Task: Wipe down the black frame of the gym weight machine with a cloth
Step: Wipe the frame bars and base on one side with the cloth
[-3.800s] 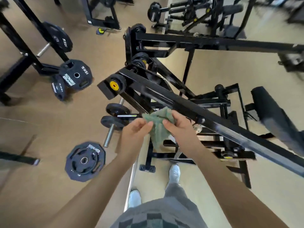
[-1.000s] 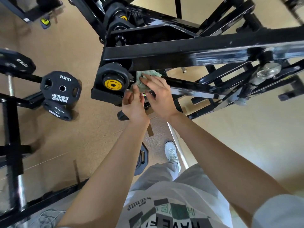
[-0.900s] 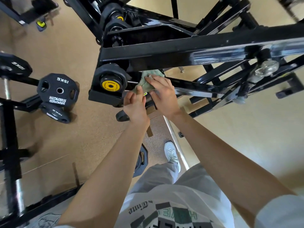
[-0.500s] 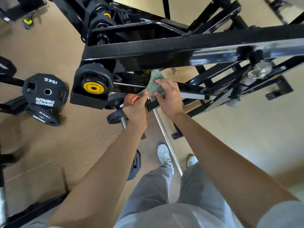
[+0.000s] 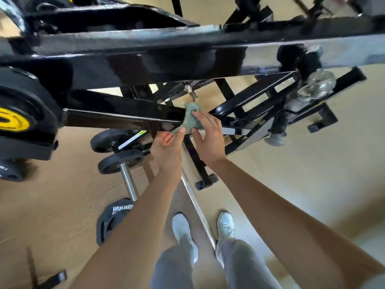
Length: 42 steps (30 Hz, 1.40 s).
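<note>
A green cloth [image 5: 190, 117] lies draped over the lower black bar [image 5: 116, 115] of the weight machine frame, under a wider black beam [image 5: 158, 49]. My right hand [image 5: 206, 136] presses the cloth against the bar with straight fingers. My left hand [image 5: 169, 143] sits just left of it and below, thumb tip touching the cloth's lower edge; its fingers reach under the bar and are partly hidden.
A black hub with a yellow cap [image 5: 14, 120] fills the left edge. Small plates on a steel peg [image 5: 119, 161] and a plate marked HAMMER [image 5: 113, 221] stand near my feet. A metal floor strip [image 5: 198, 207] runs between my shoes. A clear knob [image 5: 316, 85] hangs at right.
Both hands and the cloth have slid to the right along the lower bar, away from the yellow-capped hub. The camera has moved closer to the frame.
</note>
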Available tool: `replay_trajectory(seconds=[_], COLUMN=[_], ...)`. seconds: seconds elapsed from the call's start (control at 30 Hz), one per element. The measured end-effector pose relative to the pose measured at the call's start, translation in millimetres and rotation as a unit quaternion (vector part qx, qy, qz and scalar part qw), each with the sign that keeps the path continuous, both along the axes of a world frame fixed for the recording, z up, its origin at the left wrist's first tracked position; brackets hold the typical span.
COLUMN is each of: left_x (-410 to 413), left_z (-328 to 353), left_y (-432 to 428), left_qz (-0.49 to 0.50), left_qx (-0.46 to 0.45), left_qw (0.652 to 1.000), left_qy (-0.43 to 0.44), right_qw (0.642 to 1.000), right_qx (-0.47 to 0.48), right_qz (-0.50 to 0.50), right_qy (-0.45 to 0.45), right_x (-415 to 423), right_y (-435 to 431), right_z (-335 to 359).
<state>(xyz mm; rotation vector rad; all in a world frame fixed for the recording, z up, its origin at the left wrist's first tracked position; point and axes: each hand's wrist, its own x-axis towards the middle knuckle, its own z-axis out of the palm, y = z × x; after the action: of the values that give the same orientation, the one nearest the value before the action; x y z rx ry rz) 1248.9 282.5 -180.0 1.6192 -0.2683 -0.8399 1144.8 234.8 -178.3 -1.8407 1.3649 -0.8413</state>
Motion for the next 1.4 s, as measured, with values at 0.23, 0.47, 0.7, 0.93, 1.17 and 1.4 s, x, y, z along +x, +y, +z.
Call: replay_trajectory(seconds=[0.23,0.47,0.7,0.93,1.17,1.4], left_x=[-26.3,-45.5,-69.7,-78.7,-42.3,-2.7], left_z=[-53.7,-98.6,-120.1,-107.1,-60.1,1.3], left_y=[-15.6,-36.7,-58.8,-60.7,-19.7,6.0], left_qz=[-0.085,-0.155,-0.224,-0.197,-0.087,0.003], left_qx=[-0.022,-0.033,0.035,0.073,-0.011,-0.038], left_qw=[0.996,0.987,0.973,0.976,0.992,0.988], left_qy=[0.021,0.019,0.047,0.059,0.089,0.148], right_qw=[0.998,0.991,0.983,0.978,0.988,0.990], right_qx=[-0.039,-0.027,0.048,0.092,0.052,0.067], right_qz=[-0.055,-0.126,-0.174,-0.185,-0.145,-0.121], right_qy=[0.014,0.018,0.031,0.036,-0.003,-0.038], right_x=[-27.0,-44.9,-65.0,-67.0,-39.4,8.8], right_y=[-8.0,-14.0,-28.5,-30.9,1.8,24.2], right_z=[-52.8,-101.3,-119.3,-101.5,-51.8,7.1])
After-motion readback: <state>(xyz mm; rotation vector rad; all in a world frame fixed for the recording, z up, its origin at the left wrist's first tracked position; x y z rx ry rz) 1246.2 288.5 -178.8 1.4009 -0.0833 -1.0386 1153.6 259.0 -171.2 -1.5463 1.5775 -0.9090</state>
